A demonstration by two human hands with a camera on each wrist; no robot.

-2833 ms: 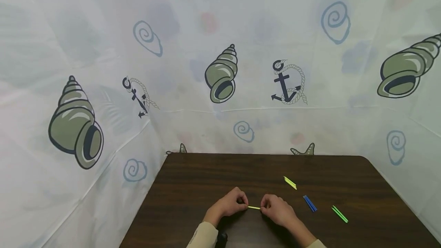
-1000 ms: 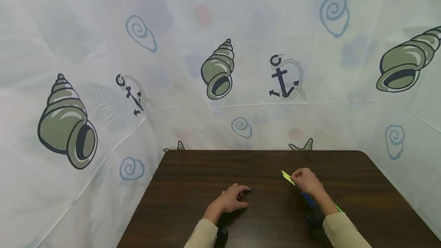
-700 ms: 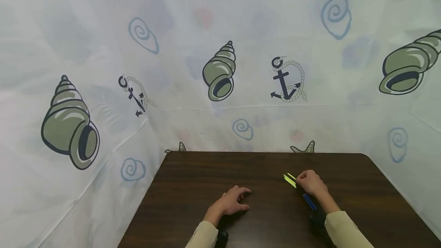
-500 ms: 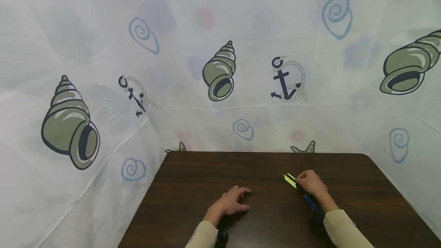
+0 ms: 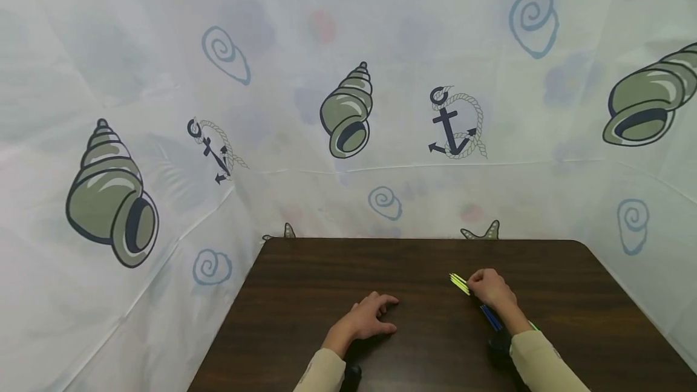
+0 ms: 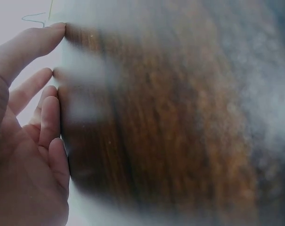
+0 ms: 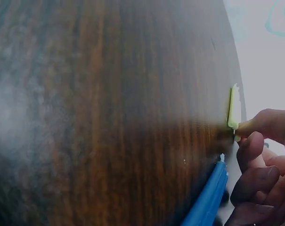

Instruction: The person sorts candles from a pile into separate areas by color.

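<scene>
In the head view my right hand (image 5: 492,290) is at the near end of a small group of thin yellow sticks (image 5: 459,284), its thumb and fingers pinching a yellow stick at the group's right side. The right wrist view has the fingertips right at the end of a yellow stick (image 7: 233,107). Just nearer lie blue sticks (image 5: 491,317), partly hidden by the right wrist. My left hand (image 5: 366,319) rests on the dark wooden table (image 5: 327,271), thumb and fingers spread apart, holding nothing; its fingertips touch the surface in the left wrist view.
A bit of a green stick (image 5: 533,325) shows beside the right forearm, the remainder hidden behind the sleeve. Behind the table hangs a white cloth (image 5: 414,198) printed with shells and anchors.
Both hands were together around a yellow stick at the front middle. The right hand has since moved right and back to the yellow sticks, which have drawn closer together; the left hand has let go.
</scene>
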